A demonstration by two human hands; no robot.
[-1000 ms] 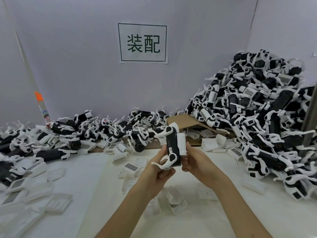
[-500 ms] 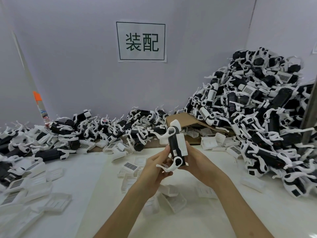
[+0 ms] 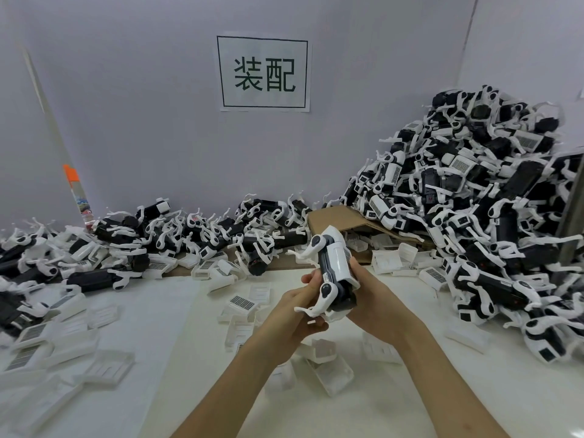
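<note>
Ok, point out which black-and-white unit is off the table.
The unit held between left hand and right hand; all others lie in the heaps.

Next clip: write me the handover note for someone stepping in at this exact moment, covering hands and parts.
Left hand: grips the lower end of the black-and-white unit, held above the table.
Right hand: grips the unit from the right, touching its white cover.
Done: the cover sits along the unit's side; whether it is clicked home cannot be told.
Left: probably press the cover firm, then add the unit to the big pile on the right.
Loose covers lie on the table, and a lower heap of units lies along the wall.
</note>
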